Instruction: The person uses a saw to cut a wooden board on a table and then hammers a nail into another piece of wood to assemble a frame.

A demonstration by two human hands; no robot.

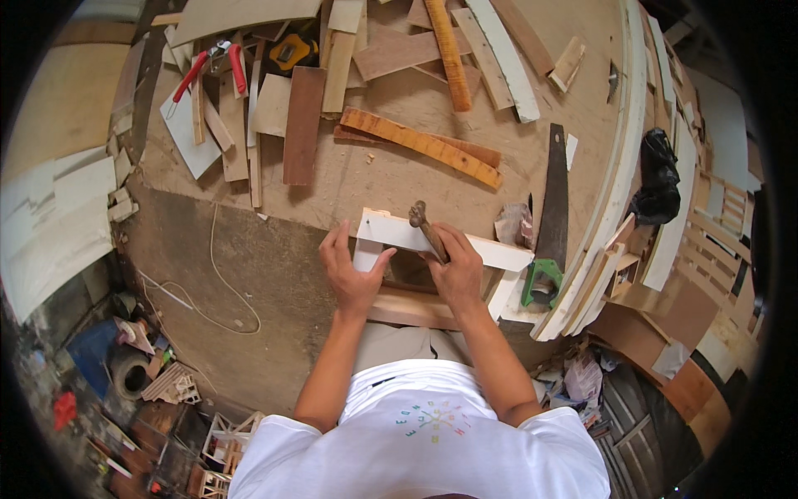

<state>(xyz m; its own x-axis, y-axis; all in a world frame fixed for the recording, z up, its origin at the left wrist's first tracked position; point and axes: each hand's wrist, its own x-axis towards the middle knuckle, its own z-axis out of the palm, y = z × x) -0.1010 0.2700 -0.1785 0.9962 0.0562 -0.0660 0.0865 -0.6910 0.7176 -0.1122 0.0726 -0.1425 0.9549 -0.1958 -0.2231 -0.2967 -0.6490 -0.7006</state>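
A rectangular wooden frame [486,249] with white-faced pieces lies in front of me at the near edge of the worktable. My left hand [353,274] straddles its left side piece, thumb on the inner side and fingers along the outer side, steadying it. A small dark nail [368,223] shows at the upper left corner. Just right of there, my right hand [457,270] grips a hammer [419,213] by its handle, the metal head above the frame's far piece. A hand saw [553,200] with a green handle lies beside the frame's right end.
Orange-brown wood strips [424,148] lie beyond the frame. Red-handled pliers [235,68], a yellow and black tape measure [291,53] and wood offcuts [304,125] sit at the far left. Long white boards [611,233] run along the right, near a black plastic bag [657,179].
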